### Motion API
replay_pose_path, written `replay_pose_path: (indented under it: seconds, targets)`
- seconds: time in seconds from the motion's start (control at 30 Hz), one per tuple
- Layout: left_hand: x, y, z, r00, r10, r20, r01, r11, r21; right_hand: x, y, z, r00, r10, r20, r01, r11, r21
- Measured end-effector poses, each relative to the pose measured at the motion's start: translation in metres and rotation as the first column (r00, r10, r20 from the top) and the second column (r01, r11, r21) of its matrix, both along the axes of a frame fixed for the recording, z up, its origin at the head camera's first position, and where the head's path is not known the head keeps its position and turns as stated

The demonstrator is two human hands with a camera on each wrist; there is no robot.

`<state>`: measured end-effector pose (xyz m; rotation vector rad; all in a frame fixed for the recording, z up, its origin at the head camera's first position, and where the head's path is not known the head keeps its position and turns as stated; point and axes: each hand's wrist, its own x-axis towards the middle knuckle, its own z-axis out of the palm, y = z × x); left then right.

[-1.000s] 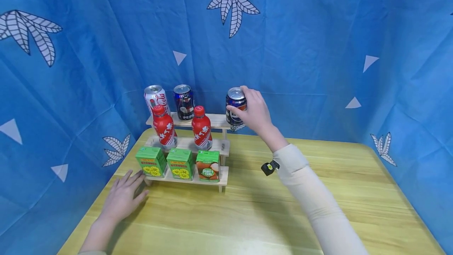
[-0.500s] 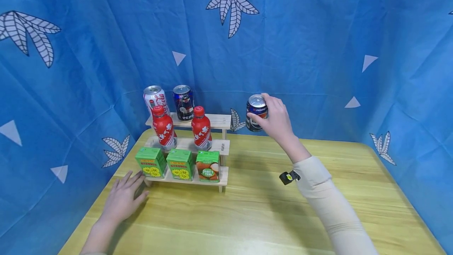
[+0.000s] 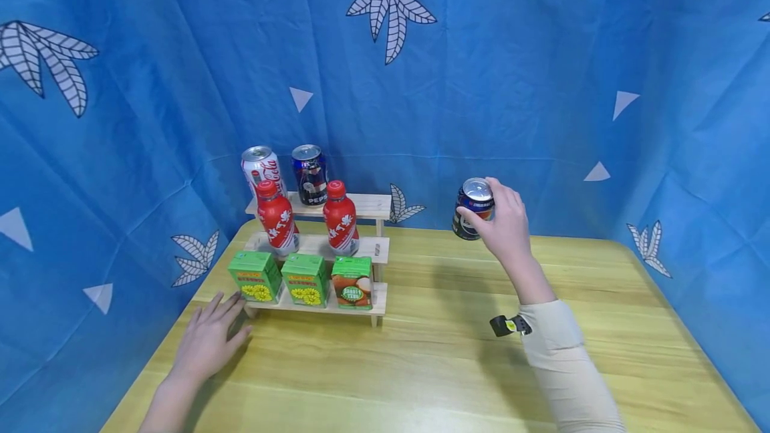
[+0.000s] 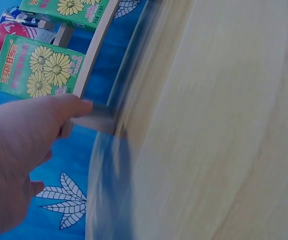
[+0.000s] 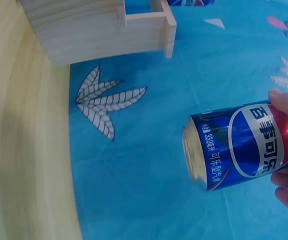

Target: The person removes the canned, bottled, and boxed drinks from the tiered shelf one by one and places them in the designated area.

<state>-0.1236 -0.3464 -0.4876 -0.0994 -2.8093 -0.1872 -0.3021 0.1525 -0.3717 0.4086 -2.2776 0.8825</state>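
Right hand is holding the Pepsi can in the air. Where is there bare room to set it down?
Bare tabletop runs from the wooden rack to the right edge, under the right hand and Pepsi can. The rack's top step is free right of the other Pepsi can. Lower steps are crowded; the left hand rests front-left.

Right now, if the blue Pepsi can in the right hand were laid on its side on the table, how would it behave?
The blue Pepsi can is a smooth round cylinder, so on its side it would probably roll across the flat table. Its metal skin looks glossy, perhaps slippery. The right hand carries it alone, so it seems fairly light.
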Motion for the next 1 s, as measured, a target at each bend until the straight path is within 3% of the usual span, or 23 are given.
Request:
replay_pose_path:
  seconds: [0.37, 0.67, 1.0]
  targets:
    - [0.001, 0.003, 0.0, 1.0, 0.009, 0.016, -0.009, 1.0, 0.004, 0.004, 0.036, -0.033, 0.996, -0.086, 0.036, 0.087, 0.996, -0.021]
    - [0.001, 0.004, 0.0, 0.999, 0.018, 0.033, -0.017, 1.0, -0.015, 0.008, 0.061, -0.049, 0.986, -0.154, 0.056, 0.156, 0.988, -0.022]
    - [0.002, 0.003, -0.003, 1.0, 0.008, -0.001, -0.008, 1.0, -0.006, 0.008, 0.084, -0.066, 0.968, -0.199, 0.154, 0.203, 0.979, -0.008]
